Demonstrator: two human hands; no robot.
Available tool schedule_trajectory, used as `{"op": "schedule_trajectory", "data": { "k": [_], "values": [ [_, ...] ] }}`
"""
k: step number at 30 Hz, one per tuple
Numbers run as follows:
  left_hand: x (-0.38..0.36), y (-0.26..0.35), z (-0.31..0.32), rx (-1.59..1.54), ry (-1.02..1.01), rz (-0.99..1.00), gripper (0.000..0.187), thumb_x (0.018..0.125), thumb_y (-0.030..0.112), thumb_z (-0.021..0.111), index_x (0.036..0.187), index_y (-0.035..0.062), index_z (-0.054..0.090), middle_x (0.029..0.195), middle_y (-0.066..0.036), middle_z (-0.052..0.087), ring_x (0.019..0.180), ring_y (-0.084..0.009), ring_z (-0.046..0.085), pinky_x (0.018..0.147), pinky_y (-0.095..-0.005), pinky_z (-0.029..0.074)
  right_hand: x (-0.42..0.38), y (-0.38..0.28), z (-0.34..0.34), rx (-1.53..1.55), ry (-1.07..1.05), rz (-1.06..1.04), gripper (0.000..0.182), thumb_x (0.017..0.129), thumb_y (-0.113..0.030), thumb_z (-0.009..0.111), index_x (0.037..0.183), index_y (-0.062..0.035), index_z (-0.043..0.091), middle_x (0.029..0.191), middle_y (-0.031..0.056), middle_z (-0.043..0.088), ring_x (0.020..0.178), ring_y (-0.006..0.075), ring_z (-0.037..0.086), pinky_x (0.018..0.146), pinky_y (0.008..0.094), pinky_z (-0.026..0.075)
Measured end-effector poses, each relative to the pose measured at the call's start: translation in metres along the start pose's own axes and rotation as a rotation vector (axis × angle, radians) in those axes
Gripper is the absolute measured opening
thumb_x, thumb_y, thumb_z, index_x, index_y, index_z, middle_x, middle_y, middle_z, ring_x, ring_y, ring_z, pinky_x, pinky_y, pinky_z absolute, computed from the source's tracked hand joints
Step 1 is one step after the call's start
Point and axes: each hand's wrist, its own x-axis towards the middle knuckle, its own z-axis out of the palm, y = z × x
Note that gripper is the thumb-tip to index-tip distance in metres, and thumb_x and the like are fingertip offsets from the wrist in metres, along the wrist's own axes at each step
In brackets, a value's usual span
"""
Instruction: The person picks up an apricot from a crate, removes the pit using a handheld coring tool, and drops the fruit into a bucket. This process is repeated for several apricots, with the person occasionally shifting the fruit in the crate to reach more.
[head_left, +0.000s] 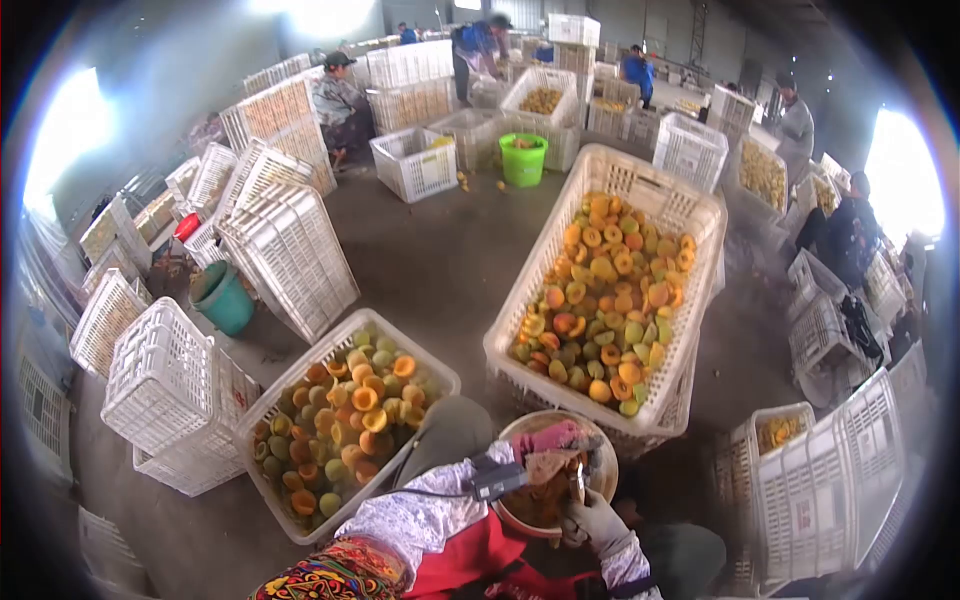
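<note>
My left hand point(552, 446), in a pink glove that looks covered by clear plastic, is over a round bucket point(606, 480) between my knees. Its fingers are curled, and whatever they hold is hidden. In a pale grey glove, my right hand point(598, 522) is closed around a small tool with a shiny metal end point(577, 482), which points up towards the left hand. Brownish-orange material lies inside the bucket. Left of my knee sits a white crate point(262, 400) of halved, orange-fleshed peaches point(345, 425). Ahead to the right, a larger white crate point(705, 215) holds more peach halves point(615, 290).
Stacked white crates point(160, 355) line the left, beside a teal bucket point(222, 300). More crates point(825, 490) stand at the right. A green bucket point(523, 160) is on the concrete floor point(410, 250) ahead. Several people work farther back, one seated person point(340, 105) among them.
</note>
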Motion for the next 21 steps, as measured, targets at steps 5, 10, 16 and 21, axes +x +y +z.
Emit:
{"op": "schedule_trajectory", "data": {
  "k": [5, 10, 16, 21],
  "values": [
    [0.037, -0.069, -0.043, -0.042, 0.247, 0.032, 0.022, 0.095, 0.022, 0.053, 0.085, 0.006, 0.064, 0.072, 0.003, 0.058, 0.064, -0.0072, 0.05, 0.057, -0.0253, 0.042, -0.001, -0.011, 0.018, -0.171, 0.137, -0.064, 0.007, 0.088, -0.009, 0.053, 0.086, -0.0049, 0.048, 0.053, 0.0032, 0.044, 0.038, 0.0127, 0.04, 0.037, 0.0284, 0.033],
    [0.003, 0.056, 0.018, -0.008, 0.015, -0.108, 0.028, 0.093, 0.032, 0.058, 0.085, 0.0068, 0.066, 0.07, 0.003, 0.058, 0.066, -0.0071, 0.053, 0.058, -0.0249, 0.042, 0.001, 0.009, 0.001, 0.23, -0.148, 0.039, 0.008, 0.09, -0.012, 0.054, 0.087, -0.0065, 0.05, 0.054, 0.0015, 0.043, 0.039, 0.012, 0.04, 0.036, 0.0278, 0.03],
    [0.005, 0.057, 0.012, -0.223, -0.021, 0.006, 0.03, 0.094, 0.035, 0.054, 0.099, 0.0063, 0.064, 0.083, 0.0, 0.062, 0.074, -0.0108, 0.057, 0.065, -0.0264, 0.046, 0.003, -0.007, -0.013, -0.372, 0.036, -0.005, 0.018, 0.092, -0.016, 0.051, 0.096, 0.0002, 0.057, 0.066, 0.009, 0.058, 0.049, 0.0216, 0.059, 0.048, 0.0322, 0.051],
    [0.01, 0.086, -0.002, -0.654, 0.305, 0.256, 0.018, 0.096, 0.026, 0.048, 0.101, 0.0131, 0.06, 0.085, 0.0, 0.063, 0.079, -0.0119, 0.061, 0.065, -0.0288, 0.052, 0.052, 0.066, -0.065, -1.891, 0.316, -0.518, 0.031, 0.086, -0.03, 0.055, 0.092, 0.0003, 0.058, 0.085, 0.0232, 0.066, 0.067, 0.0358, 0.065, 0.061, 0.0456, 0.053]
  ]
}}
